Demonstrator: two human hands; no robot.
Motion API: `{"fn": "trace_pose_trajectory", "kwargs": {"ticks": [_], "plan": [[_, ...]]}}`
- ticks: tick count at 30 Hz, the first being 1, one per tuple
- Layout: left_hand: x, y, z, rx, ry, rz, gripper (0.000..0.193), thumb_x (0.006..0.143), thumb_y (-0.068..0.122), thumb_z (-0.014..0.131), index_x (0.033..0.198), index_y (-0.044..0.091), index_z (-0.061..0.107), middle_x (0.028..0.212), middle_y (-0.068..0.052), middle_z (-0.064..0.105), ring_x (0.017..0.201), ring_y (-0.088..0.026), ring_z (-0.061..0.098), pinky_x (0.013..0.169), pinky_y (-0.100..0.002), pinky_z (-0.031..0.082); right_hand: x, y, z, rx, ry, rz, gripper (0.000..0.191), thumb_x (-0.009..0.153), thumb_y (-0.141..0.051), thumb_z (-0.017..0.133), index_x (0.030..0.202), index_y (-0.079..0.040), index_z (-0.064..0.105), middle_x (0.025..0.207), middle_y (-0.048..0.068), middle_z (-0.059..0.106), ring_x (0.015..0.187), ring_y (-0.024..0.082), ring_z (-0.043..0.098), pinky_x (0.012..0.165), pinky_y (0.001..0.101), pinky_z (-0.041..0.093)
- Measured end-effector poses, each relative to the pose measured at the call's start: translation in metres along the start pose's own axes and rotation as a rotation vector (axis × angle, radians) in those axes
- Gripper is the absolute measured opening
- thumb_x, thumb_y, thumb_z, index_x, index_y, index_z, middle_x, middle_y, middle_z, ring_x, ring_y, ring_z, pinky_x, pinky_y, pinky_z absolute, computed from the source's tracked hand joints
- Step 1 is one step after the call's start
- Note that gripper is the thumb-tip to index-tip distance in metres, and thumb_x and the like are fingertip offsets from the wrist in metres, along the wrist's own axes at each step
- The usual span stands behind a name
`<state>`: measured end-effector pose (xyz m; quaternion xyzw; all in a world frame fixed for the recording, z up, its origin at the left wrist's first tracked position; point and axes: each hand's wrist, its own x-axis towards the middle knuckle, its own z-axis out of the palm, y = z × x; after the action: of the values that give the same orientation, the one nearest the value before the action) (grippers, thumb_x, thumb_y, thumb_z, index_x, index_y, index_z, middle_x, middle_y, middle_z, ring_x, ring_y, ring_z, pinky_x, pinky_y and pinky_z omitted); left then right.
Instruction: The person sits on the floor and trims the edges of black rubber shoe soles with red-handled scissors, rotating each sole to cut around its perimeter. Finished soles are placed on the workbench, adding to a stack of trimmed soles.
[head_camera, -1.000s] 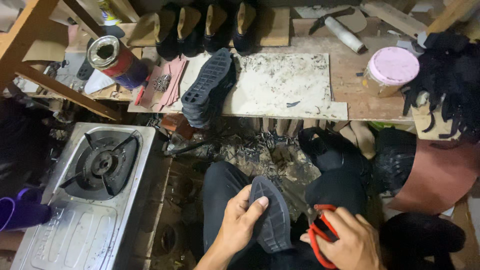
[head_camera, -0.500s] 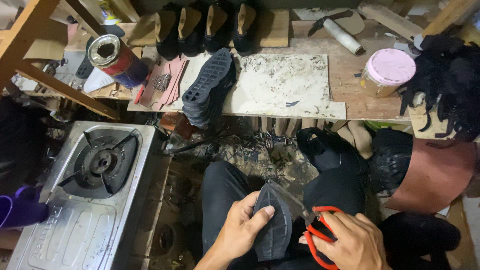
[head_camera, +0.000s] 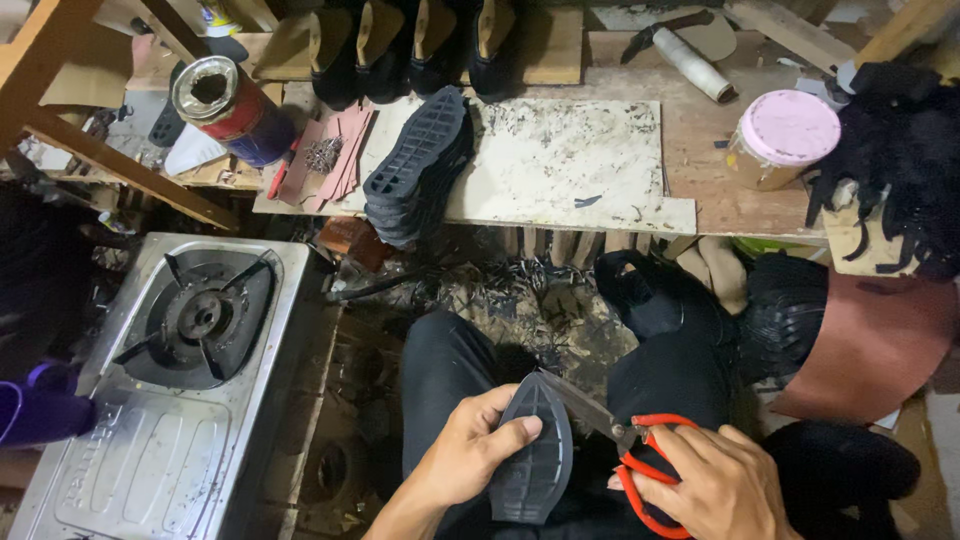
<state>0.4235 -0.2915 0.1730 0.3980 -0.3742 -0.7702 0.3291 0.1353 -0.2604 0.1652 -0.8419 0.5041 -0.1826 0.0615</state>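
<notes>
Left hand (head_camera: 470, 455) grips a dark shoe sole (head_camera: 532, 450) over the lap. Right hand (head_camera: 715, 485) grasps red-handled scissors (head_camera: 625, 450), blades touching the sole's upper edge, below the workbench (head_camera: 700, 150).

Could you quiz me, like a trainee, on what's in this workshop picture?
1. True or false: the right hand holds red-handled scissors.
2. What does the left hand grip? A) a dark sole piece B) a can C) a spool
3. What lies on the stained board up on the bench: a stack of ____.

Key
1. True; the blades lie against the sole piece.
2. A; the thumb lies across its ribbed face.
3. Soles, dark and treaded, at the board's left end. The can and the pink-lidded jar stand off the board, to either side.
</notes>
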Motion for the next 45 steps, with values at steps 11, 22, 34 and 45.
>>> {"fn": "trace_pose_trajectory", "kwargs": {"ticks": [11, 22, 34, 45], "plan": [[0.0, 0.0, -0.015, -0.025, -0.097, -0.042, 0.031, 0.099, 0.009, 0.062, 0.126, -0.007, 0.065, 0.1, -0.004, 0.072, 0.087, -0.007, 0.066, 0.081, -0.024, 0.055, -0.013, 0.024, 0.016, 0.007, -0.113, 0.071, 0.062, 0.058, -0.043, 0.092, 0.105, -0.007, 0.076, 0.085, 0.006, 0.074, 0.06, 0.024, 0.068, 0.05, 0.0375, 0.049], [0.021, -0.01, -0.003, -0.544, 0.105, 0.187, 0.045, 0.094, 0.017, 0.063, 0.136, 0.006, 0.056, 0.097, -0.006, 0.07, 0.08, -0.014, 0.069, 0.073, -0.032, 0.058, -0.072, 0.032, 0.164, 0.991, -0.251, 0.311, 0.067, 0.071, -0.025, 0.093, 0.126, -0.001, 0.065, 0.101, 0.011, 0.077, 0.086, 0.021, 0.075, 0.076, 0.0342, 0.058], [0.029, -0.026, -0.132, 0.324, 0.542, 0.175, 0.046, 0.101, 0.042, 0.053, 0.085, 0.003, 0.071, 0.06, -0.002, 0.056, 0.052, -0.01, 0.048, 0.048, -0.028, 0.039, -0.082, 0.051, 0.215, 0.794, -0.481, 0.883, 0.06, 0.064, -0.012, 0.091, 0.119, 0.002, 0.071, 0.094, 0.01, 0.074, 0.079, 0.018, 0.07, 0.071, 0.032, 0.055], [0.036, -0.092, -0.141, 0.807, 0.758, 0.206, 0.052, 0.097, 0.043, 0.06, 0.067, 0.002, 0.058, 0.061, -0.017, 0.059, 0.057, -0.033, 0.058, 0.056, -0.044, 0.046, 0.134, 0.032, 0.01, 0.681, 0.418, 0.361, 0.051, 0.079, -0.014, 0.081, 0.124, 0.004, 0.065, 0.107, 0.01, 0.073, 0.096, 0.016, 0.07, 0.086, 0.0306, 0.056]]}}
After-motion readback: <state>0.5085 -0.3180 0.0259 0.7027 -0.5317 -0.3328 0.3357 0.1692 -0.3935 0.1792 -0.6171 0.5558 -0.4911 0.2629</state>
